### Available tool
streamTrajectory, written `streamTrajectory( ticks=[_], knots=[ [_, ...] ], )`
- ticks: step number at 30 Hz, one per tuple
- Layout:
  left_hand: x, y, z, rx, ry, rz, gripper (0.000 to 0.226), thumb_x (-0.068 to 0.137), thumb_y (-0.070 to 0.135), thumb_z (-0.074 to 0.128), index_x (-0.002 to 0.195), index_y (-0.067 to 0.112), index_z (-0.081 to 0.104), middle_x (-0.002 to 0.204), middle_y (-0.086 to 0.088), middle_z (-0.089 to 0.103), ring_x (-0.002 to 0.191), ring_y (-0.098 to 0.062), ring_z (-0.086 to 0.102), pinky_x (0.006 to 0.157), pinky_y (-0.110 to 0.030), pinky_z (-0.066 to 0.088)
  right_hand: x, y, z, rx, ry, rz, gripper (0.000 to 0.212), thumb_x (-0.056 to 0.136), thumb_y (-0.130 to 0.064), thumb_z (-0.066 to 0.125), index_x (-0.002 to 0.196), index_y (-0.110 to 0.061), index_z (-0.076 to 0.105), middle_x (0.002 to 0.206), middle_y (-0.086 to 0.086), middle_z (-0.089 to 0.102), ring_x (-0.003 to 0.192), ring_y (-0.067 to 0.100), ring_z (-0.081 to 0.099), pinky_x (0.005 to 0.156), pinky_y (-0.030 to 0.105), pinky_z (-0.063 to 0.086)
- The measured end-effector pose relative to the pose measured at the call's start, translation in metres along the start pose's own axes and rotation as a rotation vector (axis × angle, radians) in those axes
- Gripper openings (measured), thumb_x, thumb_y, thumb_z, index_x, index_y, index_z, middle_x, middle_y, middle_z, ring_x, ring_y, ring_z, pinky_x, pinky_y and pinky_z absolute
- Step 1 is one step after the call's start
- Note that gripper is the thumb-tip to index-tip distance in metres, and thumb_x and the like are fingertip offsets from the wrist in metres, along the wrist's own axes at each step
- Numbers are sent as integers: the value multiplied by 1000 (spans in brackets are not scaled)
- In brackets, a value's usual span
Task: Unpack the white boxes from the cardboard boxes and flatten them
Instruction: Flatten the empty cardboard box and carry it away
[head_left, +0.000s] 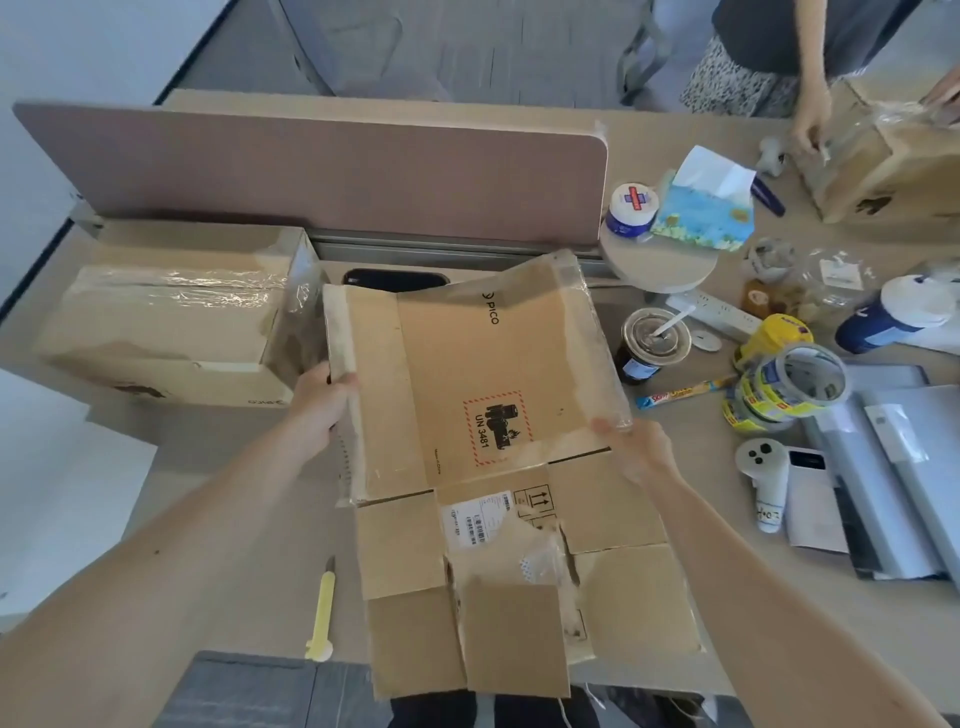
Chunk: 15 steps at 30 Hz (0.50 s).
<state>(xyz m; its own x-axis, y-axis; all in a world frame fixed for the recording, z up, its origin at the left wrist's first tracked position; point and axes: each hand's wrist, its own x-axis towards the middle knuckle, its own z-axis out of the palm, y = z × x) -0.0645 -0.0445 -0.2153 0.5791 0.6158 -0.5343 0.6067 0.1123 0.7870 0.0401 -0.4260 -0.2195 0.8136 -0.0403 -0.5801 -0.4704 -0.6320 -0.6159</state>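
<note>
A flattened brown cardboard box (467, 374) with a "PICO" mark and a red "UN 3481" label lies in front of me on the table, its loose flaps (514, 597) hanging over the near edge. My left hand (324, 397) grips its left edge, thumb on top. My right hand (636, 447) holds its right edge near a taped corner. A second cardboard box (166, 312), taped with clear tape and with one end open, sits to the left. No white boxes show inside either one.
A yellow utility knife (323, 613) lies near the table's front edge. Right of the box stand a lidded drink cup (654, 343), tape rolls (789, 384), a white controller (763, 478) and grey flat packs (893, 467). Another person's hand (810, 124) handles a cardboard box (893, 166) at far right. A desk divider (311, 171) stands behind.
</note>
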Motion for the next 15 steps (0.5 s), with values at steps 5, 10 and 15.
streamTrajectory(
  ticks=[5,10,15],
  knots=[
    [11,-13,16,78,-8,31,19,94,9,60,108,20,64,92,-2,67,81,-20,61,72,-31,52,13,12,19,-68,4,32,30,91,-35,64,93,-6,58,73,3,56,61,14,52,48,27,37],
    [28,-23,24,146,-5,41,45,91,9,66,133,20,55,110,-1,67,94,-21,65,75,-33,54,23,30,29,-190,58,-4,34,87,-37,66,107,-10,58,94,9,65,79,24,59,59,31,44],
    [44,-32,25,215,61,32,54,85,2,69,133,19,50,121,-1,61,104,-24,62,81,-36,53,24,43,34,-358,132,-59,36,85,-40,65,111,-18,54,104,6,58,93,30,57,79,41,49]
  ],
)
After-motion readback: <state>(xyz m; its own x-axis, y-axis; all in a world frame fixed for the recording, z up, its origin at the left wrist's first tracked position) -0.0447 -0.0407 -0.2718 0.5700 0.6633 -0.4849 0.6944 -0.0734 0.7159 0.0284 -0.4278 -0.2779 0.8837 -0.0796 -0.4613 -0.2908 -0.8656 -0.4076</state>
